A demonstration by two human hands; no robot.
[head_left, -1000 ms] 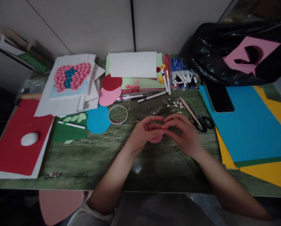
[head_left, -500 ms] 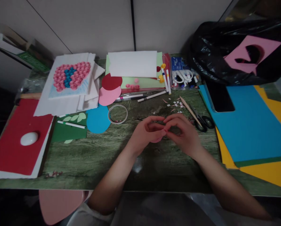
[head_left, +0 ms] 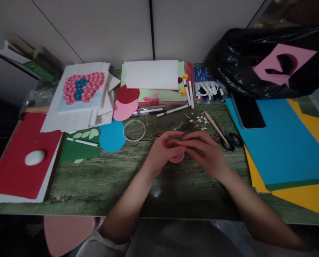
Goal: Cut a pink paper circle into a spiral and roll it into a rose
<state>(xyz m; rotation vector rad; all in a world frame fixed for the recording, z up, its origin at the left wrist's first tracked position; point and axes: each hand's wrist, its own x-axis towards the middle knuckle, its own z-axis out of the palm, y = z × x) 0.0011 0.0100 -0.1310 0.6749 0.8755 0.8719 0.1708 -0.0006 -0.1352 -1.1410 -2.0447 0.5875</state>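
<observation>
Above the middle of the table, my left hand pinches a pink paper piece, whose curved lower part hangs below the fingers. My right hand meets it from the right, thumb and fingertips closed on the paper's edge. The fingers hide most of the piece. Just beyond the right hand lie a wooden stick with a pointed end, black-handled scissors and small paper scraps. Left of the hands rests a roll of clear tape.
At the back left, pink and blue paper rosettes cover a sheet on stacked paper. Red, pink and blue paper circles lie nearby. A phone lies on blue card. A black bag stands at the back right.
My right fingers have straightened and shifted slightly left along the paper. More of the pink piece's curled lower edge shows below my left thumb. The view has tilted slightly.
</observation>
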